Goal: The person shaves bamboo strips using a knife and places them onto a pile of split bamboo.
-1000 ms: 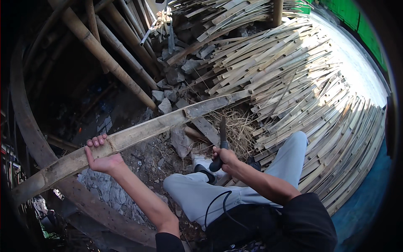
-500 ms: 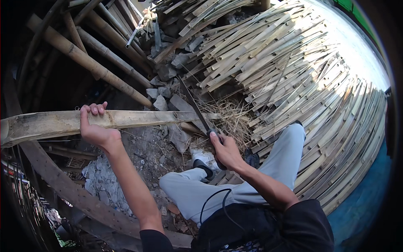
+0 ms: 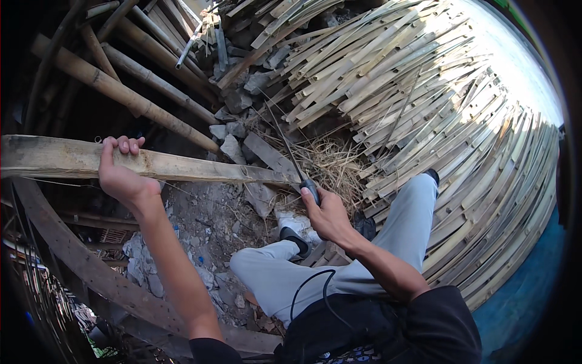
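My left hand (image 3: 126, 175) is closed around a long split bamboo piece (image 3: 203, 168), fingers over its far edge. The piece runs from the left rim to the middle, sloping slightly down to the right. My right hand (image 3: 328, 216) grips the dark handle of a machete (image 3: 284, 141). Its narrow-looking blade points away and a little left. Near the handle, the blade lies by the right end of the bamboo; whether they touch I cannot tell. Just beyond sits a heap of pale shavings (image 3: 333, 159).
A large pile of split bamboo strips (image 3: 418, 103) spreads over the right side. Thick bamboo poles (image 3: 121, 88) lean at the far left, ending by grey stones (image 3: 231, 148). A curved plank (image 3: 79, 261) runs along the lower left. My bent legs (image 3: 267, 273) are close by.
My left hand and the bamboo have shifted left, the bamboo's left end rising. The machete has turned so its blade looks thinner, and its handle has moved slightly away from me.
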A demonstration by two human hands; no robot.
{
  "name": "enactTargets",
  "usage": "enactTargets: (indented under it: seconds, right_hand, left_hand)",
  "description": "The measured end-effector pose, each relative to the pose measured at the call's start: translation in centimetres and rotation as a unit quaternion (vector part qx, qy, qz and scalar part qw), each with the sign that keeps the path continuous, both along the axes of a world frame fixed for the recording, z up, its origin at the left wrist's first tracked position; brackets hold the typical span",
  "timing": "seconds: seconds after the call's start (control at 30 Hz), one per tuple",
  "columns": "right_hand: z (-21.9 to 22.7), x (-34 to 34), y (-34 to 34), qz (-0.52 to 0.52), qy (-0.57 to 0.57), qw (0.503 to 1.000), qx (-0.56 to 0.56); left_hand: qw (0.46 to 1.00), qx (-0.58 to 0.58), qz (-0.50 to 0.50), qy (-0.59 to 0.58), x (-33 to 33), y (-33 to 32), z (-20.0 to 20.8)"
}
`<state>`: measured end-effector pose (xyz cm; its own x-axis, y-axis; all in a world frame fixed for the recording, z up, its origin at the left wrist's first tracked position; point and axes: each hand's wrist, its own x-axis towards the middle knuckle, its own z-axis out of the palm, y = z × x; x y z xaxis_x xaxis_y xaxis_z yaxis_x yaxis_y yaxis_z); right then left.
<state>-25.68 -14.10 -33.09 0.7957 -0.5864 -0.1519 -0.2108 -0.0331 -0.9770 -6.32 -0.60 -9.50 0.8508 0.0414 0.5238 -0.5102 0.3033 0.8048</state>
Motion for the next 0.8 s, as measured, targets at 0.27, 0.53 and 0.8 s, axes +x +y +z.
enactTargets:
  seconds: [0.27,0.53,0.8]
  right_hand:
    - [6.8,3.5,5.9,0.119,-0.084,0.989,0.037]
    - [-6.4,5.8,6.5,0.123,0.103,0.986,-0.034]
    - [0.8,7.2,6.7,0.156,-0.004,0.988,0.014]
  left_hand:
    - [1.0,-0.008,0.023,0.019,0.5,-1.4,-0.7]
    - [1.0,-0.021,0.021,0.006,0.4,-0.1,-1.1]
    - [1.0,-0.023,0.019,0.002,0.6,0.8,-1.1]
